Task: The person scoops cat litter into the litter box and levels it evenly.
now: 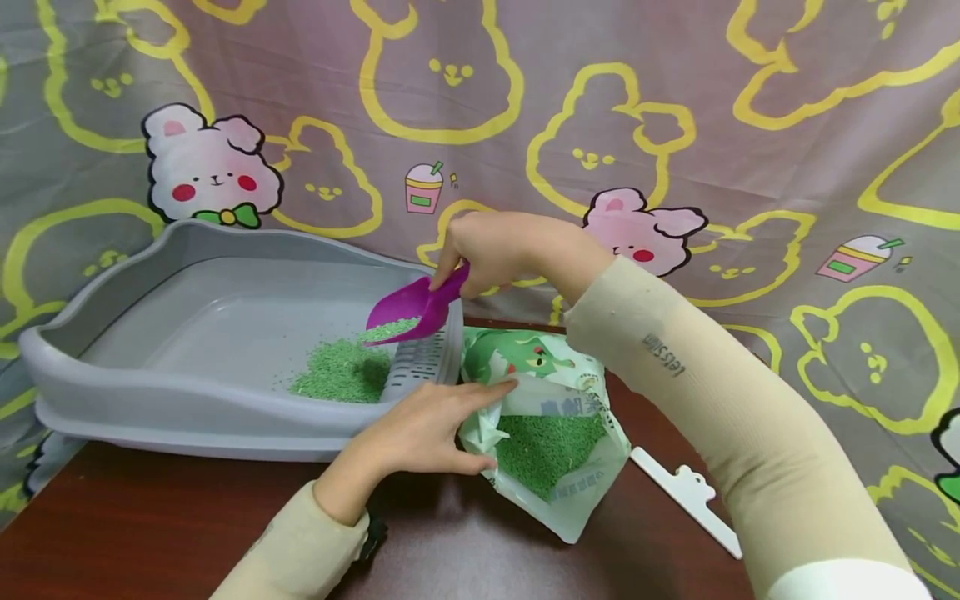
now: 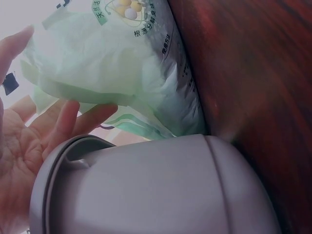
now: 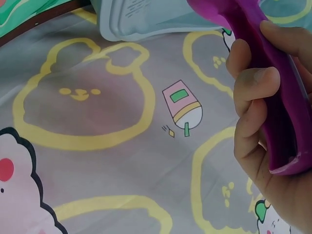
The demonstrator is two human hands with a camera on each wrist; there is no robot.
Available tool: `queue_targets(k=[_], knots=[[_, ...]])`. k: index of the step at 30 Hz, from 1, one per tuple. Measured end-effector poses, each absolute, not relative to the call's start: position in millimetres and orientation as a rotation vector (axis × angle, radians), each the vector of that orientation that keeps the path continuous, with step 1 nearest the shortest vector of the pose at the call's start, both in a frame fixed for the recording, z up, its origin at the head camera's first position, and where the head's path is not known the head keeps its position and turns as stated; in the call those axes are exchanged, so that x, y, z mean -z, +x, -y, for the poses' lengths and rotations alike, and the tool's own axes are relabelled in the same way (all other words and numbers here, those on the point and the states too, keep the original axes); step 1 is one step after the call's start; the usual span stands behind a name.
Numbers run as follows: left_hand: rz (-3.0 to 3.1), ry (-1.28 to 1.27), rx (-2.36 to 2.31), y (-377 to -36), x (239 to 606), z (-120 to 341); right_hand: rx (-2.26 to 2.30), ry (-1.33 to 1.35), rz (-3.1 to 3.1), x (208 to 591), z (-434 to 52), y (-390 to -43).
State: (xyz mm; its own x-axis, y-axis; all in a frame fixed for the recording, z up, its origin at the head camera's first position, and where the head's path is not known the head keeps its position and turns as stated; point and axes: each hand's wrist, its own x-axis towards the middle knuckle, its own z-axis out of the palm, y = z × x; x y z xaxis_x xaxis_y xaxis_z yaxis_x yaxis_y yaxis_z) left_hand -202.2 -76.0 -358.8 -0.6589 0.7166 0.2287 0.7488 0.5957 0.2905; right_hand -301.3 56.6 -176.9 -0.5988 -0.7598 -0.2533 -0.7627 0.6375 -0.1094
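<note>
In the head view my right hand (image 1: 491,246) grips the handle of a purple scoop (image 1: 427,310), tilted over the right end of a grey litter box (image 1: 187,421). Green pellets lie in the scoop's bowl. Below it, a heap of green cat litter (image 1: 337,372) rests on the box floor beside a slotted step. My left hand (image 1: 416,432), its fingers extended, is against the left side of an opened litter bag (image 1: 592,500) that holds more green pellets. The left wrist view shows the fingers (image 2: 100,117) by the bag and box wall. In the right wrist view, fingers wrap the scoop handle (image 3: 278,92).
A white bag clip (image 1: 686,500) lies on the dark wooden table (image 1: 450,558), right of the bag. Behind everything hangs a grey curtain (image 1: 480,167) with cartoon prints. The box's high wall (image 1: 82,333) rises on the left.
</note>
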Motion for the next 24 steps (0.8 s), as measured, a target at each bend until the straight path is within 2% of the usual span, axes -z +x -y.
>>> queue_targets(k=[11, 24], knots=[[2.72, -1.247, 0.562, -205, 359, 74, -0.064, -1.182, -2.582, 165, -61, -296], [2.707, -1.227, 0.533, -209, 360, 70, -0.119, -1.249, -2.573, 163, -58, -294]])
